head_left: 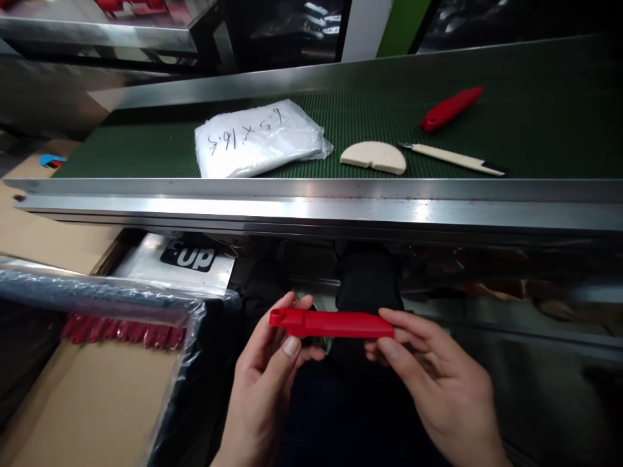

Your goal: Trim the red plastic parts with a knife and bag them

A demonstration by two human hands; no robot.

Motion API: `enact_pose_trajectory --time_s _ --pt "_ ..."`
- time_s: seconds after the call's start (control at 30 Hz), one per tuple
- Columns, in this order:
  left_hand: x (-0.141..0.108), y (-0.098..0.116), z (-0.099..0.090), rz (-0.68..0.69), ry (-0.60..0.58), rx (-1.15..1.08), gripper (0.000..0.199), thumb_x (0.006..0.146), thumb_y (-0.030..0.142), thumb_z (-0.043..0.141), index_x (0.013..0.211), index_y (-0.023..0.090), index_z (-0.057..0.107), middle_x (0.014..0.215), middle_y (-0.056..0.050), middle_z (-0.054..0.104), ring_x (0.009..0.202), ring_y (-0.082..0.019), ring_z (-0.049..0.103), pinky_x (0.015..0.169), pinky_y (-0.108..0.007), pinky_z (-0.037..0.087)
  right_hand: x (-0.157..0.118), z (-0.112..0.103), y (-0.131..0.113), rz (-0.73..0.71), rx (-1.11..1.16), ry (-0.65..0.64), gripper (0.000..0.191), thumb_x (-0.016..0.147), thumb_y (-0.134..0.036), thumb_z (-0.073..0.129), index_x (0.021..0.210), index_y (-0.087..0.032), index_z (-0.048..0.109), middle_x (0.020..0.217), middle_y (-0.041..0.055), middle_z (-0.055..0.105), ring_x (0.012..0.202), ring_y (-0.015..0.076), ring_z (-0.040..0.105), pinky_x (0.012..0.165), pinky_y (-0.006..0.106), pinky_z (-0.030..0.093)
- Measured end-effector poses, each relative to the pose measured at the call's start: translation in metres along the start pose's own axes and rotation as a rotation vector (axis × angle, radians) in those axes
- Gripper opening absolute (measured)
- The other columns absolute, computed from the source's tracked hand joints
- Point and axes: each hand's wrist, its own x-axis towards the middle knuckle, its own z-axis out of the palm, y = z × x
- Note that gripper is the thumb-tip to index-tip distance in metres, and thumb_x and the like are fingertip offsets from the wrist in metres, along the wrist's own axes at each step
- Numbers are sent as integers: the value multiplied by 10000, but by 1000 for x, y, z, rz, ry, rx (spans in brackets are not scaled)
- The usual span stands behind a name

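Note:
A long red plastic part lies level between my two hands, in front of the conveyor's metal edge. My left hand pinches its left end, near a small loop with a hole. The tapered right end is gripped by the thumb and fingers of my right hand. On the green belt rests a second red part, at the upper right. Below it lies a pale-handled knife with a thin metal tip, its tip near a cream half-round block.
A plastic bag with handwriting sits on the green belt. The belt's metal rail runs across the view. At the lower left, a plastic-lined box holds a row of wrapped red parts beside cardboard.

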Motion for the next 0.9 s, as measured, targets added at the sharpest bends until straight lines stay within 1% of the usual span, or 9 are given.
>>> enact_pose_trajectory --time_s 0.13,0.27,0.37,0.47,0.57,0.67,0.73,0.77,0.9 --pt "-2 0 1 28 -5 22 403 830 295 727 1221 248 640 1287 -112 617 1034 -250 621 750 -284 565 -1 -1 5 54 2 -6 287 897 -233 640 1170 -320 639 883 -35 752 719 107 735 677 122 601" --pt "-1 -1 0 37 8 55 397 829 284 727 1216 252 645 1326 -98 591 1066 -257 607 742 -279 574 -2 0 5 57 -8 -16 284 905 -244 630 1177 -324 637 887 -36 750 721 107 735 661 122 603" --pt "0 -1 0 40 43 63 375 832 285 726 1199 251 655 1345 -85 575 1142 -271 573 739 -262 580 -3 2 4 48 -10 -33 286 915 -241 613 1193 -307 627 884 -29 750 723 113 735 653 143 612" --pt "1 -2 -2 10 46 31 395 832 295 724 1215 246 641 1314 -99 596 1192 -291 545 735 -259 579 -3 3 3 25 -23 -54 296 924 -223 595 1213 -286 614 901 -15 748 737 113 733 660 146 613" --pt "2 -1 -4 -15 29 -5 392 823 280 720 1206 255 641 1314 -100 596 1195 -303 546 730 -269 585 -3 3 3 -12 -72 -60 325 928 -211 588 1242 -296 591 942 -16 744 771 100 730 703 136 605" --pt "2 1 -5 -2 30 -18 399 793 264 737 1183 260 653 1338 -102 579 1177 -316 559 719 -276 591 -3 1 5 -34 -133 -60 380 935 -224 581 1303 -310 535 1010 -14 739 818 100 727 750 152 604" --pt "1 3 -5 4 40 -32 431 765 249 762 1180 280 652 1346 -95 576 1090 -294 609 713 -270 588 -2 -1 8 -90 -217 -49 431 933 -215 584 1346 -307 498 1026 -10 737 863 117 728 784 182 610" --pt "0 4 -4 -2 42 -49 455 750 236 773 1184 295 649 1355 -87 572 1020 -268 636 714 -264 586 -2 -2 9 -154 -276 -36 465 926 -192 592 1365 -302 484 1045 -6 733 887 125 726 806 198 610" --pt "-3 8 -4 -30 47 -109 557 692 190 806 1195 355 633 1392 -41 548 773 -155 656 734 -245 575 1 -3 15 -479 -456 -20 651 870 -17 581 1452 -248 400 1158 33 700 939 132 715 896 230 586"
